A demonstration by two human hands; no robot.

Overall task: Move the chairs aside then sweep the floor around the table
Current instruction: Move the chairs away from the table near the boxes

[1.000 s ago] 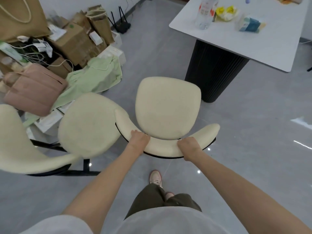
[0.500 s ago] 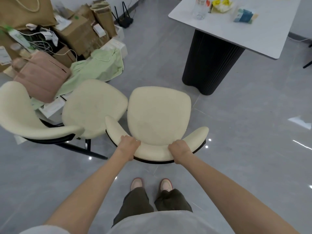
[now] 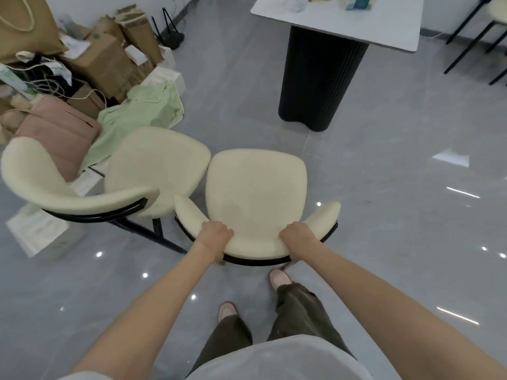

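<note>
A person's left hand [image 3: 216, 233] and right hand [image 3: 297, 234] grip the curved backrest [image 3: 258, 248] of a cream chair [image 3: 255, 187] on the floor [image 3: 384, 215], apart from the surface [image 3: 384, 26] and just beside a second chair [image 3: 153, 165]; lowering it evenly should avoid a knock.
</note>
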